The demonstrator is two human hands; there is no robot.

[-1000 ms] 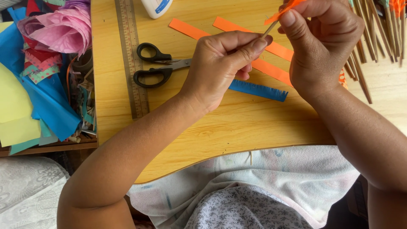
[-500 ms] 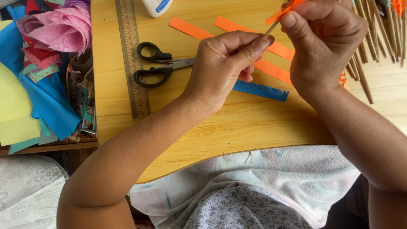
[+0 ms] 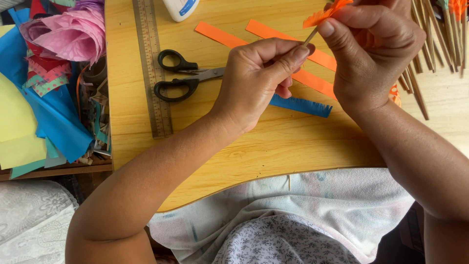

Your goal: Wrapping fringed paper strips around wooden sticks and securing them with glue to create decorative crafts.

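The left hand (image 3: 256, 80) pinches a thin wooden stick (image 3: 309, 37) between thumb and forefinger, the other fingers curled under. Just above those fingertips, the right hand (image 3: 373, 54) clamps thumb and forefinger on a fringed strip of orange paper (image 3: 326, 13) at the stick's upper end; the stick slants up from the left fingertips to the right thumb. Beneath both sets of fingers, on the yellow wooden table (image 3: 273, 146), lie two flat orange paper strips (image 3: 220, 35) and a blue fringed paper strip (image 3: 303, 105), the blue one just below the left knuckles. Left of the left fingers rest black-handled scissors (image 3: 183, 76), and farther left a long metal ruler (image 3: 152, 68). Right of the right hand lies a bundle of brown wooden sticks (image 3: 430, 44).
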